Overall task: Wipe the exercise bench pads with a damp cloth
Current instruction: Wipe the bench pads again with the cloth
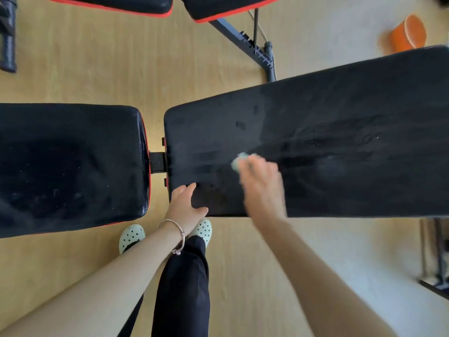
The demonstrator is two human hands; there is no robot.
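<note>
A long black back pad fills the right half of the view, streaked with wet marks. A shorter black seat pad with red trim lies to its left, past a narrow gap. My right hand, blurred by motion, holds a pale green cloth pressed on the back pad near its left end. My left hand rests on the near left corner of the back pad, thumb on top and fingers spread along the edge.
A second bench with red-edged pads stands at the top. Its metal frame runs down behind the back pad. An orange bucket sits on the floor at top right. My feet in pale clogs stand under the bench.
</note>
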